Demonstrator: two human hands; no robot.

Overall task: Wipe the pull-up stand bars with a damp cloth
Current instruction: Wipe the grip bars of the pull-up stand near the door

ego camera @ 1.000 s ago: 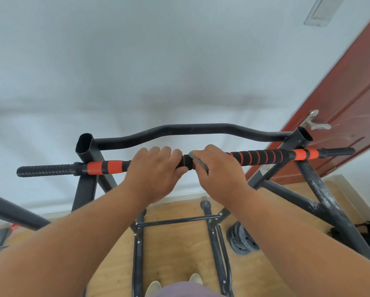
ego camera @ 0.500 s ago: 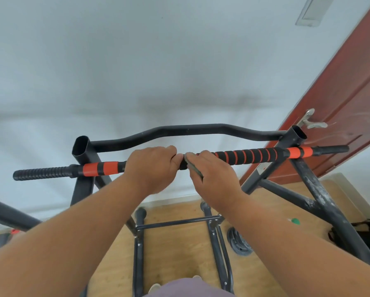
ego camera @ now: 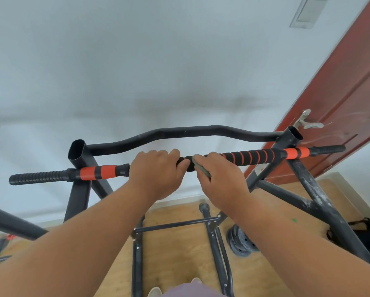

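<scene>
The left hand point(ego camera: 158, 174) curls its grip round the bar point(ego camera: 250, 157). At its 3 o'clock, the right hand point(ego camera: 220, 179) pinches a cloth point(ego camera: 201, 167) against the bar.

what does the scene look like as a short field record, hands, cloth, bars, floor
left hand: left hand grips the padded bar near its middle
right hand: right hand holds the cloth against the bar
cloth: grey-green, mostly hidden under the fingers
rear bar: curved black bar, untouched
floor: weight plates beside the stand's base
door: red door at right
</scene>
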